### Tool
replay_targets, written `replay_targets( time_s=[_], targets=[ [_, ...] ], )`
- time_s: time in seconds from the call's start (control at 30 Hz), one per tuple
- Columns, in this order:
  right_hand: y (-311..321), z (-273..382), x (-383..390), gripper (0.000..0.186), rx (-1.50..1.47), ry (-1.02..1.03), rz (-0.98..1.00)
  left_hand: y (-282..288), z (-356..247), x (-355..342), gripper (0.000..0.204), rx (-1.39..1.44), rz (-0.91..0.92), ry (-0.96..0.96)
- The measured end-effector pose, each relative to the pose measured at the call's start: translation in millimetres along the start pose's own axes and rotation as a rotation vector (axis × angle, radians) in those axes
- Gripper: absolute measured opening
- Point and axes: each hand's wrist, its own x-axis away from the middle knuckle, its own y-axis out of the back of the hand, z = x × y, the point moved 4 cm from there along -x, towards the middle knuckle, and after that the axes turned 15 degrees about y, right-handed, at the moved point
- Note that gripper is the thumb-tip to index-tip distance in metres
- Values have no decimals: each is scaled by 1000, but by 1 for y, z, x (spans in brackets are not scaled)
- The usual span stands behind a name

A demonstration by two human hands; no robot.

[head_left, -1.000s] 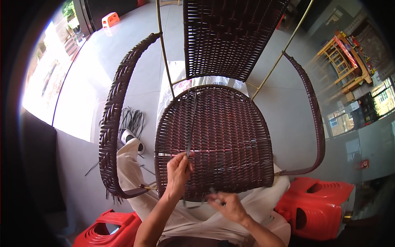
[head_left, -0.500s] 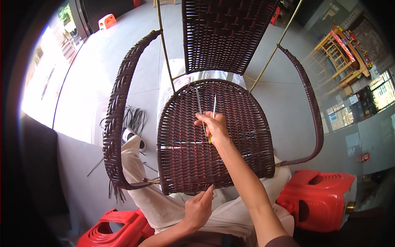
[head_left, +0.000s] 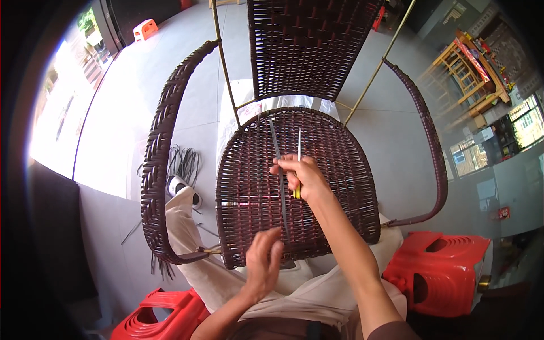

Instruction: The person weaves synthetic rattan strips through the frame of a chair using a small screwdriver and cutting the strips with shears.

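Note:
A dark brown woven chair seat (head_left: 345, 187) lies over my legs, with a woven backrest (head_left: 311, 45) beyond it on a thin metal frame. My right hand (head_left: 300, 175) is closed on a pointed metal tool with a yellow handle (head_left: 297, 191), held over the middle of the seat. Its fingertips touch a flat grey strip (head_left: 274, 139) that runs lengthwise across the weave. My left hand (head_left: 264, 258) is at the seat's front edge, fingers loosely bent and apart, holding nothing that I can make out.
Woven armrests (head_left: 158, 147) curve along both sides. Red plastic stools (head_left: 439, 269) stand at lower right and lower left. A bundle of dark strips (head_left: 184, 164) lies on the floor by my foot. Wooden furniture (head_left: 470, 79) stands at upper right, a small orange stool (head_left: 145, 29) at upper left.
My right hand has moved up from the lower right onto the seat with the tool. My left hand has dropped to the front edge, released the strip and lifted slightly with fingers loosened.

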Motion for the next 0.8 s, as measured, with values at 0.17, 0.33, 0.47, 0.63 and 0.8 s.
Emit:
replay_targets(
  time_s=[0.17, 0.33, 0.47, 0.63, 0.8],
  targets=[
    [-12, 9, 85, 10, -22, -45, 52, -1, 17, -47, 30, 481, 69, 314],
    [-9, 1, 173, 9, 68, -114, 48, -31, 8, -50, 38, 785, 478, 592],
    [-1, 4, 203, 9, 98, -80, 63, -39, -3, -11, 52, 760, 607, 544],
    [14, 44, 191, 9, 67, 75, 11, -44, -4, 59, 61, 847, 862, 562],
    [12, 45, 180, 5, 65, 66, 41, -35, -3, 57, 38, 758, 751, 534]
  ],
)
